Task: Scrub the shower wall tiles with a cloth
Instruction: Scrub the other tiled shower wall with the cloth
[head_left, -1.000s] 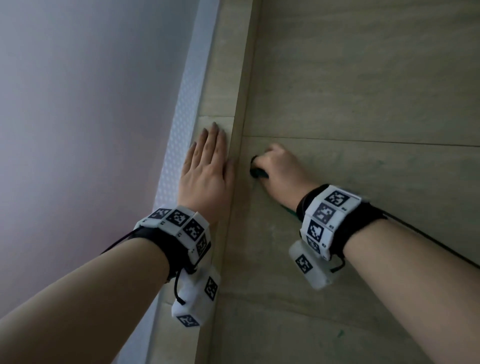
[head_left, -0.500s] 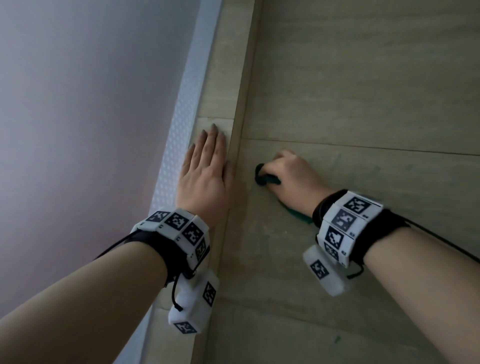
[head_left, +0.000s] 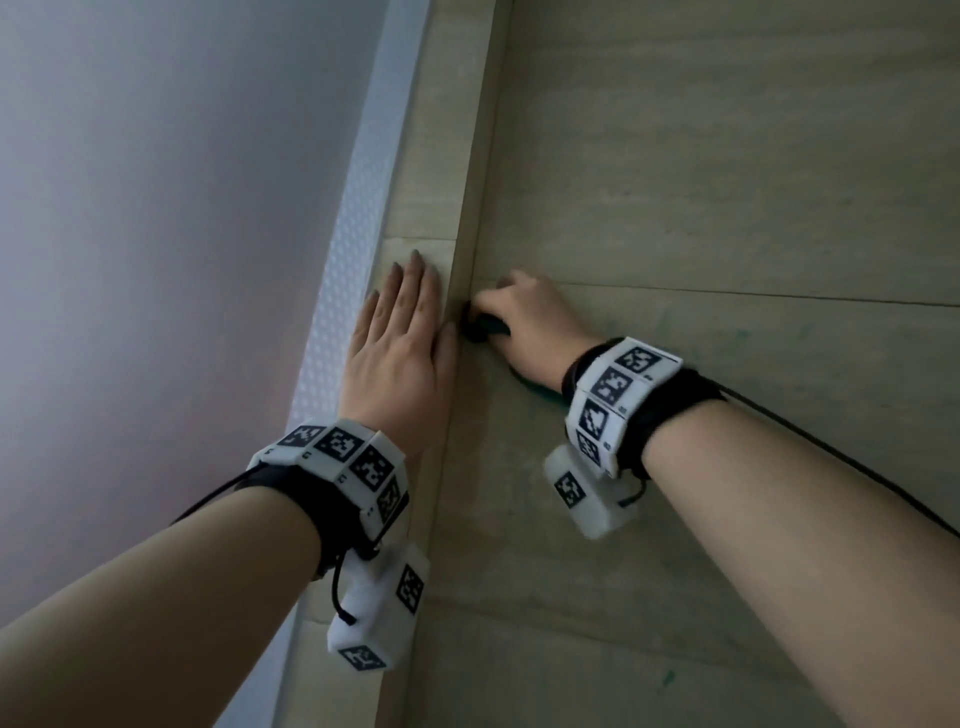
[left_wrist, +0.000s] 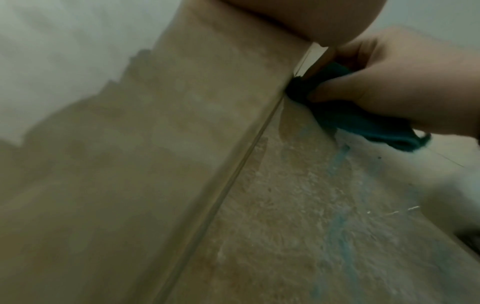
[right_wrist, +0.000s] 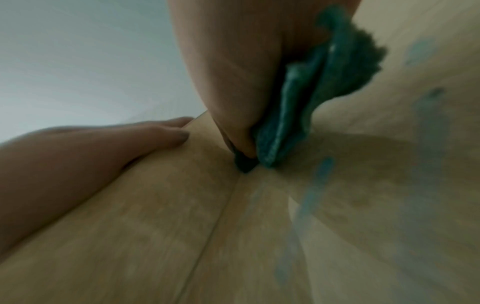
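Observation:
My right hand (head_left: 524, 332) grips a bunched teal cloth (head_left: 485, 326) and presses it against the beige wall tile (head_left: 727, 182), right at the inner corner where two tiled faces meet. In the left wrist view the cloth (left_wrist: 363, 121) pokes out under the right hand (left_wrist: 405, 82). The right wrist view shows the cloth (right_wrist: 298, 107) folded under the palm. My left hand (head_left: 400, 353) lies flat with straight fingers on the narrow tiled strip (head_left: 431, 156) left of the corner. Faint teal streaks (left_wrist: 337, 222) mark the tile below the cloth.
A white perforated trim (head_left: 358, 249) runs along the left edge of the tiled strip, with a plain pale wall (head_left: 156, 234) beyond it. A horizontal grout line (head_left: 753, 296) crosses the big tile just above my right hand.
My right hand with the cloth slid right and down, then came back left and up into the corner beside the left hand. The left hand has stayed flat in place.

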